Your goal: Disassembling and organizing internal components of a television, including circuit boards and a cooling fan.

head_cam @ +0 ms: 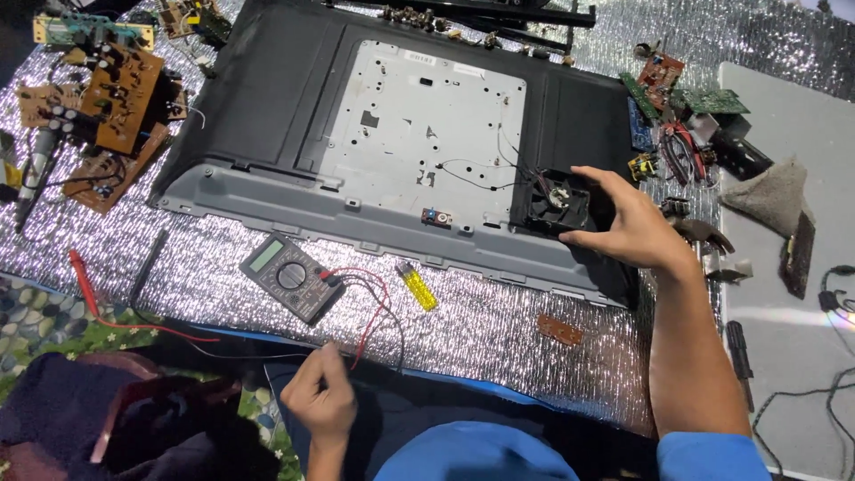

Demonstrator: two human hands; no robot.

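- Brown circuit boards [120, 98] lie piled at the far left corner of the foil-covered bench [499, 334], out of the working space.
- A multimeter [291, 276] sits face-up near the front edge, its display readable; its red and black leads [374, 307] trail toward the left hand [321, 396].
- The left hand is closed, pinching the leads at the front edge.
- A yellow lighter [417, 285] lies just beside the meter.
- The flat-panel chassis [401, 134] lies back-side up, exposing its metal plate.
- The right hand [628, 223], half open, cups a small black speaker [557, 203] at the chassis's right end, steadying it.
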